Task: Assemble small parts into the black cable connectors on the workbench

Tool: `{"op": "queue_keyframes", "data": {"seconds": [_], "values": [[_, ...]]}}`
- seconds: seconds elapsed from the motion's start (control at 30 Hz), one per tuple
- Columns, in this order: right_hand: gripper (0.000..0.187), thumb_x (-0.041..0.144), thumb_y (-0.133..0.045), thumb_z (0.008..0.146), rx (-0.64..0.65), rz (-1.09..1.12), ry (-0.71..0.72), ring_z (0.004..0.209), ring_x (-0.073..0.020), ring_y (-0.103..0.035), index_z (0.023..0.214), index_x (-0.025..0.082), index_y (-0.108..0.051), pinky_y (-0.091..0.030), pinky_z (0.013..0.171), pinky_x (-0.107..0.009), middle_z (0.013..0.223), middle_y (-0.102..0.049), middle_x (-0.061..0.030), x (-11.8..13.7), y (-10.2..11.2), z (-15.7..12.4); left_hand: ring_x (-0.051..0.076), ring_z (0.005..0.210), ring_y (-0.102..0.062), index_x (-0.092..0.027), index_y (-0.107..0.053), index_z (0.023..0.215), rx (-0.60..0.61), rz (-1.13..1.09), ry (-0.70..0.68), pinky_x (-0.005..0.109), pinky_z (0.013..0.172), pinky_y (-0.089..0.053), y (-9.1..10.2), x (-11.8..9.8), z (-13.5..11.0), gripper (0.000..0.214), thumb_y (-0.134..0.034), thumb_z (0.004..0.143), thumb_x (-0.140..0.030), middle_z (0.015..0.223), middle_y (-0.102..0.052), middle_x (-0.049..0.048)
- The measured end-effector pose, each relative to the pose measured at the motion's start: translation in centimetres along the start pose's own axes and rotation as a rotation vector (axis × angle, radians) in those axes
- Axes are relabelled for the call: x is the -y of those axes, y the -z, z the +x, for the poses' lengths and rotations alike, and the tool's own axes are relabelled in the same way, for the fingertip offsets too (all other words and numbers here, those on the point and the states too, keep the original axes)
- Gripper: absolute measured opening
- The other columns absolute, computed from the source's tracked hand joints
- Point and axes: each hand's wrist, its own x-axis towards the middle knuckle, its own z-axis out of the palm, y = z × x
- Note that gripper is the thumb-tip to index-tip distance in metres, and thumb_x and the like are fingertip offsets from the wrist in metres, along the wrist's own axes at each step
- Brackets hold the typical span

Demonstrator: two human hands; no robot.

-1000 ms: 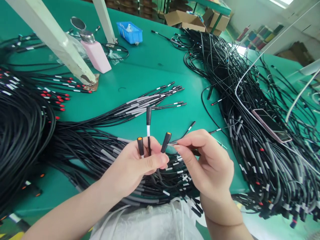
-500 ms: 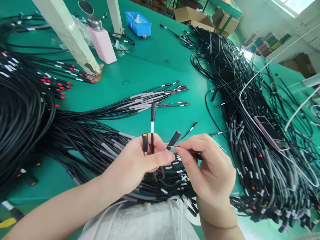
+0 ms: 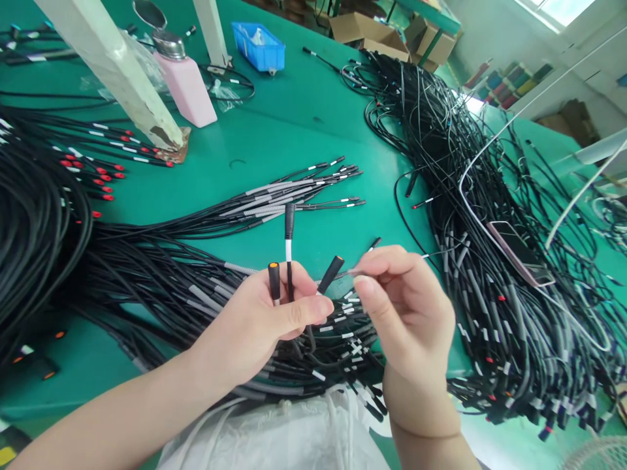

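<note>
My left hand (image 3: 279, 313) is closed around several black cables, thumb pressed over them. Three of their connector ends stick up from it: an upright black connector (image 3: 289, 222) above a white label, a short connector (image 3: 274, 281) with an orange tip, and a tilted orange-tipped connector (image 3: 330, 274) beyond the thumb. Just to the right, my right hand (image 3: 406, 307) is closed in a pinch, its fingertips by a thin greyish piece (image 3: 349, 272) too small and blurred to name. Below both hands spread black cables with grey sleeves (image 3: 200, 294) and white labels.
On the green table (image 3: 274, 130) stand a pink pump bottle (image 3: 186, 88), a blue bin (image 3: 258, 49) and a white post (image 3: 117, 72). A coiled cable bundle (image 3: 39, 228) fills the left. To the right, a cable heap (image 3: 490, 274) carries a phone (image 3: 519, 251).
My right hand has drawn slightly away from the left, widening the gap between fingertips. My left hand keeps its hold on the cables. The whole view has shifted a little.
</note>
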Motion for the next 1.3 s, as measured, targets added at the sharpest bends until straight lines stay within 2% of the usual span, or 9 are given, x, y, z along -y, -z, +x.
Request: {"op": "queue_keyframes", "data": {"seconds": [0.07,0.17,0.3,0.37,0.43,0.53,0.7,1.0,1.3], "values": [[0.019,0.018,-0.075,0.098,-0.043,0.119,-0.061,0.079,-0.0144,-0.073,0.113,0.027,-0.069,-0.061,0.066,-0.027,0.098,-0.077,-0.0004,-0.4,-0.1,0.2,0.008,0.047,-0.048,-0.019,-0.070,0.064,-0.003,0.032,0.020,0.016,0.043,-0.031,0.0,0.0,0.0,0.035,-0.097,0.049,-0.003,0.051,-0.064,-0.0056],[0.022,0.024,-0.081,0.095,0.007,0.329,-0.198,0.075,-0.0142,-0.074,0.113,0.026,-0.068,-0.061,0.061,-0.026,0.093,-0.079,0.0000,-0.9,-0.3,0.8,0.008,0.049,-0.051,-0.019,-0.075,0.066,0.066,0.090,0.044,0.015,0.043,-0.030,0.2,0.3,0.0,0.027,-0.098,0.055,-0.008,0.056,-0.066,-0.0042],[0.028,0.034,-0.087,0.092,0.134,0.594,-0.393,0.054,-0.0089,-0.059,0.106,0.024,-0.065,-0.043,0.044,-0.020,0.080,-0.076,0.0018,-1.5,-0.5,1.5,0.015,0.067,-0.069,-0.019,-0.073,0.057,0.164,0.139,0.033,0.017,0.052,-0.041,0.7,0.6,0.0,0.025,-0.095,0.070,-0.020,0.059,-0.069,0.0000],[0.030,0.035,-0.088,0.090,0.171,0.657,-0.489,0.047,-0.0061,-0.048,0.102,0.023,-0.064,-0.034,0.041,-0.020,0.075,-0.075,0.0029,-1.5,-0.6,1.8,0.016,0.070,-0.071,-0.020,-0.072,0.057,0.175,0.138,0.014,0.019,0.058,-0.047,0.9,0.7,0.1,0.026,-0.094,0.071,-0.020,0.058,-0.069,-0.0010],[0.025,0.032,-0.088,0.090,0.144,0.641,-0.514,0.050,-0.0061,-0.048,0.099,0.023,-0.066,-0.034,0.043,-0.020,0.075,-0.074,0.0031,-1.4,-0.6,1.8,0.014,0.067,-0.068,-0.020,-0.070,0.058,0.175,0.137,-0.005,0.018,0.058,-0.045,0.8,0.7,0.1,0.028,-0.094,0.071,-0.019,0.058,-0.071,-0.0014],[0.003,0.027,-0.076,0.100,0.063,0.434,-0.354,0.060,-0.0077,-0.056,0.101,0.025,-0.074,-0.043,0.050,-0.022,0.088,-0.077,0.0009,-1.2,-0.3,1.4,0.010,0.056,-0.056,-0.019,-0.065,0.058,0.138,0.115,-0.016,0.017,0.050,-0.035,0.6,0.5,0.2,0.032,-0.096,0.065,-0.018,0.058,-0.072,-0.0010],[0.019,0.012,-0.074,0.099,0.009,0.056,-0.043,0.069,-0.0086,-0.062,0.109,0.028,-0.078,-0.047,0.057,-0.024,0.092,-0.074,0.0028,-1.0,0.3,0.6,0.007,0.049,-0.044,-0.019,-0.063,0.059,0.071,0.075,-0.026,0.018,0.048,-0.028,0.4,0.2,0.1,0.033,-0.096,0.061,-0.018,0.055,-0.070,-0.0006],[0.015,0.007,-0.074,0.097,0.068,-0.186,0.103,0.071,-0.0086,-0.063,0.096,0.022,-0.070,-0.050,0.058,-0.022,0.086,-0.073,0.0034,-0.2,0.1,0.4,0.008,0.050,-0.047,-0.019,-0.062,0.059,0.079,0.053,-0.021,0.018,0.046,-0.028,0.5,0.3,0.1,0.033,-0.095,0.059,-0.014,0.054,-0.069,-0.0005],[0.015,0.006,-0.072,0.097,0.109,-0.174,0.096,0.069,-0.0082,-0.063,0.094,0.020,-0.069,-0.050,0.056,-0.021,0.084,-0.072,0.0032,0.0,0.2,0.6,0.008,0.049,-0.044,-0.019,-0.062,0.060,0.079,0.052,-0.035,0.018,0.046,-0.026,0.5,0.5,0.2,0.034,-0.096,0.060,-0.015,0.052,-0.068,-0.0017]]}}
